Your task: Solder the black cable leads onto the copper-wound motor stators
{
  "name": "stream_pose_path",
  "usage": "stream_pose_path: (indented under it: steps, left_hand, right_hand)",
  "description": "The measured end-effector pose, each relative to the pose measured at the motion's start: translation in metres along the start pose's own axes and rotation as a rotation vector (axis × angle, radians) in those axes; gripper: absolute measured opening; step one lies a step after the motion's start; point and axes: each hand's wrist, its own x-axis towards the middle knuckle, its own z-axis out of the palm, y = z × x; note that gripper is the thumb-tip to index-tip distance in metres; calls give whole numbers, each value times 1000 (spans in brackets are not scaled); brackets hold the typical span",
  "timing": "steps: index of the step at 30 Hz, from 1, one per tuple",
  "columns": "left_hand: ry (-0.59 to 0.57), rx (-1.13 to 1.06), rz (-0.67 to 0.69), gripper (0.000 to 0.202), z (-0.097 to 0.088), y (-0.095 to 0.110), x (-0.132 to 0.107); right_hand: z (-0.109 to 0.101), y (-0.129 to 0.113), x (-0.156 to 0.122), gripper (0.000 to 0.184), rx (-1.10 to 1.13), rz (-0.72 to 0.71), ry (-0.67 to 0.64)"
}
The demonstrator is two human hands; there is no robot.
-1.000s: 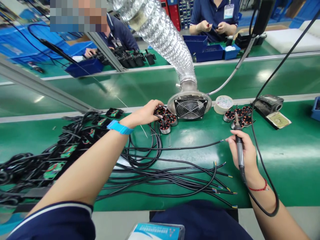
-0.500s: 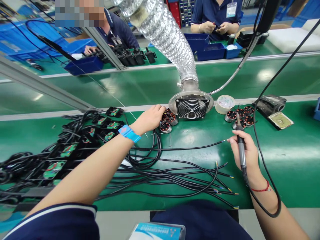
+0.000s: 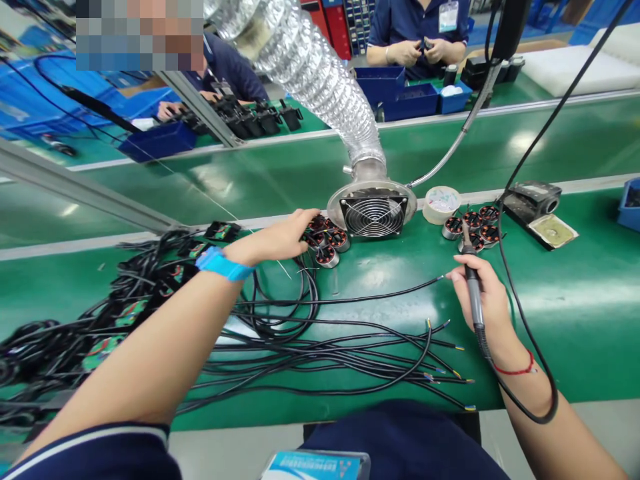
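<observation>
My left hand (image 3: 286, 236) reaches to a cluster of wire-wound motor stators (image 3: 327, 256) left of the fan. Its fingers and thumb close round the leftmost stator (image 3: 315, 224); the fingertips are partly hidden. In my right hand (image 3: 487, 293) is a soldering iron (image 3: 473, 290) with a grey-black handle. The iron points up and away, its tip in front of a second cluster of stators (image 3: 491, 234). A black cable (image 3: 390, 294) ends close to my right fingertips; I cannot tell whether they touch. More black cables (image 3: 350, 357) with stripped, coloured ends lie below.
A fume fan (image 3: 375, 217) hangs at mid-table on a silver duct (image 3: 320, 73). Beside it stand a round white tub (image 3: 442, 204) and an iron stand with sponge (image 3: 553, 231). Cabled circuit boards (image 3: 133, 312) crowd the left. Two people work across the divider.
The view has shifted a little, so the table things appear further left. My left hand has drawn slightly left and its thumb shows now. My right hand keeps the soldering iron in much the same pose.
</observation>
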Motion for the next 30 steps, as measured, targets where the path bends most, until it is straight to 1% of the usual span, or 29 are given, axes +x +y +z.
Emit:
stream_pose_path:
  steps: [2, 4, 6, 8, 9, 10, 11, 14, 16, 18, 19, 22, 24, 27, 30]
  left_hand:
    - [35, -212, -32, 89, 2, -13, -3]
    - [110, -313, -64, 92, 9, -17, -3]
    - [173, -303, -62, 80, 15, -14, 0]
    - [191, -254, -31, 64, 18, -11, 5]
    - [181, -232, -14, 59, 17, -10, 7]
    - [162, -218, 0, 60, 16, -10, 9]
    - [134, -218, 10, 64, 12, -12, 9]
    - [3, -289, 70, 88, 0, -20, 6]
    - [-74, -358, 136, 95, -8, -22, 1]
    - [-92, -395, 174, 88, -10, -16, -3]
    - [-72, -394, 162, 83, -8, -10, -4]
    - [56, -308, 57, 77, 4, 11, -4]
    - [144, -235, 6, 68, 13, 20, -1]
    - [194, -155, 21, 49, 20, 23, 4]
    - [197, -93, 40, 42, 20, 19, 7]
  right_hand:
    - [0, -1, 0, 24, -2, -6, -6]
    - [1, -2, -1, 24, -7, -15, -17]
    - [1, -1, -1, 23, -15, -22, -31]
    - [2, 0, -1, 22, -29, -20, -35]
    - [2, 0, -1, 22, -37, -18, -33]
    - [1, 1, 0, 22, -44, -15, -27]
    - [1, 2, 0, 22, -48, -10, -22]
    - [-1, 4, 1, 23, -46, 2, -19]
    - [-1, 5, 0, 23, -40, 7, -22]
    - [-1, 4, -1, 23, -38, 10, -26]
    - [0, 4, -1, 24, -38, 10, -29]
    - [1, 4, -2, 24, -41, 3, -39]
    - [2, 4, -2, 23, -47, -1, -40]
    - [1, 4, 0, 22, -65, 7, -32]
    - [1, 4, 1, 22, -74, 4, -15]
